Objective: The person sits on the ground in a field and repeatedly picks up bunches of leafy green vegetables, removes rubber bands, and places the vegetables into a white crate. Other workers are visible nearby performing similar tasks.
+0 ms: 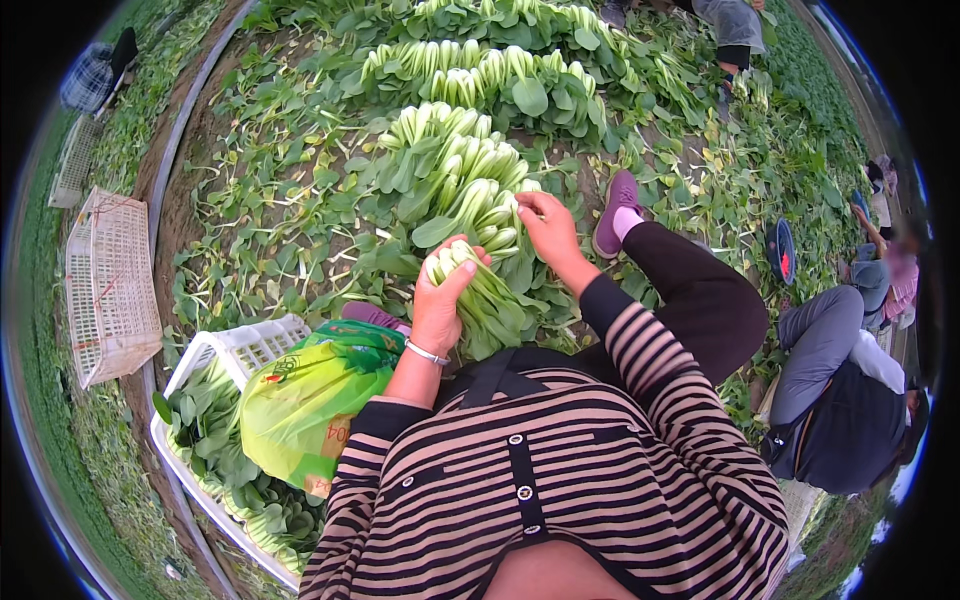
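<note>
My left hand [442, 296] is closed around a small bunch of green bok choy [491, 300]. The pale stem ends point up and away from me, and the leaves hang towards my lap. My right hand [551, 232] is at the right edge of a long heap of bok choy [465, 150], its fingers bent beside the pale stems. Whether those fingertips pinch a plant is hidden. The heap lies on the ground before me, stems stacked in overlapping rows.
At my left stands a white plastic crate [199, 420] of bok choy, with a yellow-green plastic bag [300, 405] against it. Another crate [112, 285] lies beyond a pipe [169, 142]. Loose leaves [285, 187] litter the soil. People [832, 405] sit at my right, near a blue basin [780, 251].
</note>
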A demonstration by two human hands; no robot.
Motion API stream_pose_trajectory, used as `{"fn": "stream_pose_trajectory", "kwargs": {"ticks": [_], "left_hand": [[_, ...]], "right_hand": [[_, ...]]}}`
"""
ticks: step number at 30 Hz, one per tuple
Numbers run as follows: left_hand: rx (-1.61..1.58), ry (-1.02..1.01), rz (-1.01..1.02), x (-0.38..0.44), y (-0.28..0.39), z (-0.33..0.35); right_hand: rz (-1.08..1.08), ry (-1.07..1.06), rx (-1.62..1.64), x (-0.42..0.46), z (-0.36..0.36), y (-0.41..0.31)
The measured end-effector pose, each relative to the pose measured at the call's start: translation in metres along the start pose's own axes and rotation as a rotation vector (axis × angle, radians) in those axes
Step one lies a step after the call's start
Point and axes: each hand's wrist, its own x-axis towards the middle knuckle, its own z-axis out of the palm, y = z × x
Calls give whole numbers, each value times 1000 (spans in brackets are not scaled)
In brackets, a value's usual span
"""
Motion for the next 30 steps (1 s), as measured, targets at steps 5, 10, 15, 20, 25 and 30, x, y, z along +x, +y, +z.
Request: {"fn": "stream_pose_trajectory", "kwargs": {"ticks": [5,10,15,20,25,30], "left_hand": [[69,-47,12,1,-3,1],[90,-20,34,-2,2,-5],[91,-3,56,2,0,-2],[75,-38,64,0,3,0],[109,-57,76,-2,3,2],[119,-22,140,-1,0,3]], "right_hand": [[-349,-31,-542,22,22,46],[-69,-143,-156,24,18,36],[65,-63,567,15,-12,-4],[2,174,603,20,-54,-24],[-21,-118,314,-10,-46,-59],[-69,-318,374,-47,2,-76]]}}
